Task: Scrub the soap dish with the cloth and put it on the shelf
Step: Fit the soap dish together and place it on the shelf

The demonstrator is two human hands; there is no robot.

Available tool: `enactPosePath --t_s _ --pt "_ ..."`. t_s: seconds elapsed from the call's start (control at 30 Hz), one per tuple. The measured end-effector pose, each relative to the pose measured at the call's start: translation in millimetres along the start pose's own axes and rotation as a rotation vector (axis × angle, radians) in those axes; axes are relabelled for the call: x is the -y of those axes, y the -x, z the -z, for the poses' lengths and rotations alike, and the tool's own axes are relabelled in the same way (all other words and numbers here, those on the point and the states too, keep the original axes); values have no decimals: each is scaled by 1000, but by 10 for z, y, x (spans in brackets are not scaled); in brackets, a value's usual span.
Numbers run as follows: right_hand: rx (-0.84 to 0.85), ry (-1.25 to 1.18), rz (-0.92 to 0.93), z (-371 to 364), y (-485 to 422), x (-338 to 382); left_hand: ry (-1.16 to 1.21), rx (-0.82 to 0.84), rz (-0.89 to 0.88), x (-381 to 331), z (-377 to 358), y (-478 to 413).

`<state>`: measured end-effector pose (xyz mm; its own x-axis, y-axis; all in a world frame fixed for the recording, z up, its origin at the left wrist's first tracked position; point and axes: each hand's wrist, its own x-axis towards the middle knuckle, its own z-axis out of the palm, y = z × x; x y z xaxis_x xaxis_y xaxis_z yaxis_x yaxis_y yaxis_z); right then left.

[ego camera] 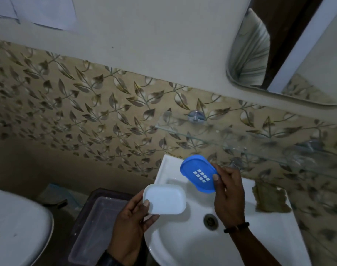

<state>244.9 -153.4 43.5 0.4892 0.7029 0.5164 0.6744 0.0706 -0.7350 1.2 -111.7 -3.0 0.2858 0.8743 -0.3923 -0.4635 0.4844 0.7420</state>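
Two parts of a soap dish are held up over a white sink (269, 237). The white bottom part (164, 201) is held by the left hand (133, 225) — the thumb is pressed on its near left edge and the fingers are tucked under it, so the grip is closed on it. It is seen with its hollow side facing up, tilted a little, over the left rim of the sink.

The blue top part (199, 173) is held by the right hand (228, 196). The thumb is laid on its right end and the fingers are behind it, so this grip is closed too. The blue part is tipped up on its edge, and a small patch of holes is seen in its middle. It sits at about 1 o'clock from the white part, near it but not touching.

A brownish cloth (269, 200) is laid on the sink's flat rim, at 3 o'clock from the right hand and apart from it. The drain (211, 221) is seen just left of the right wrist, and a dark bead band (237, 227) is worn on that wrist.

A glass shelf (212, 139) is fixed to the leaf-pattern wall at 12 o'clock from the hands — well above them. A mirror (298, 54) is hung at 1 o'clock. A clear tub (94, 227) is seen at 9 o'clock from the left hand, low beside the sink.
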Motion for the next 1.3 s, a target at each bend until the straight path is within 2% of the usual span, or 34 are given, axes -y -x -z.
enactPosePath --t_s 0.17,0.27,0.7,0.93,1.17,1.23,1.3 --pt "313 2 -21 492 42 97 -45 185 38 104 -384 -32" --pt "372 44 -84 664 126 75 -115 318 58 167 -647 18" --pt "216 99 -206 1186 212 18 -243 505 49 361 -1202 247" --pt "110 102 -206 1282 319 -138 -283 485 23 510 -1390 365" --pt "-12 75 -82 1383 311 -27 -460 473 -202 563 -1513 456" --pt "-98 -31 -129 1432 288 47 -464 476 -263 541 -1565 511" --pt "-113 -215 -201 1476 314 120 -462 463 -311 535 -1617 593"
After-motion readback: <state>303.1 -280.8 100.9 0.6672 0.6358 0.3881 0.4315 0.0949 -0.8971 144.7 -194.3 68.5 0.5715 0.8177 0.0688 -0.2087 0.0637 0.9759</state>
